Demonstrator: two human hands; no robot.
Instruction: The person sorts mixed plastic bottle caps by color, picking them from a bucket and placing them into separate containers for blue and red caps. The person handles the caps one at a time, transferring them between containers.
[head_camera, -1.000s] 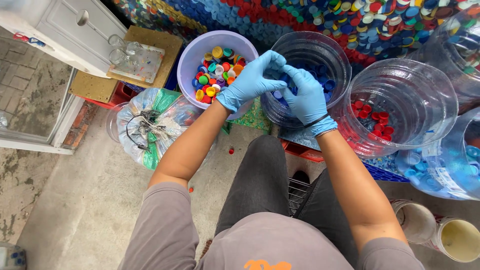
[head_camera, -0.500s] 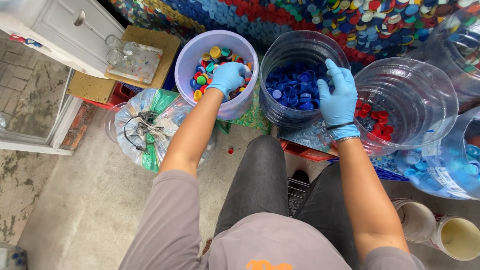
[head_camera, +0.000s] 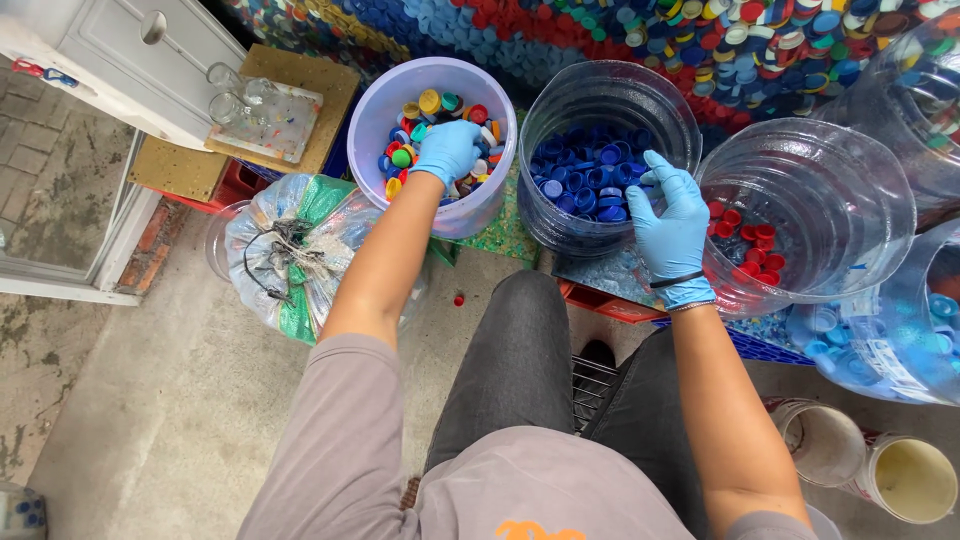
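Both arms reach forward, hands in blue gloves. The left hand (head_camera: 447, 150) points down, fingers curled, perhaps closed on something unseen. The right hand (head_camera: 668, 218) hangs loosely spread.

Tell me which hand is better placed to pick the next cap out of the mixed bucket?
Probably the left hand: it is already down among the mixed-colour caps in the pale purple bucket. The right hand is over at the rim of the clear bucket of blue caps, away from it.

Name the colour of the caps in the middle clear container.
Blue caps, seen in the head view.
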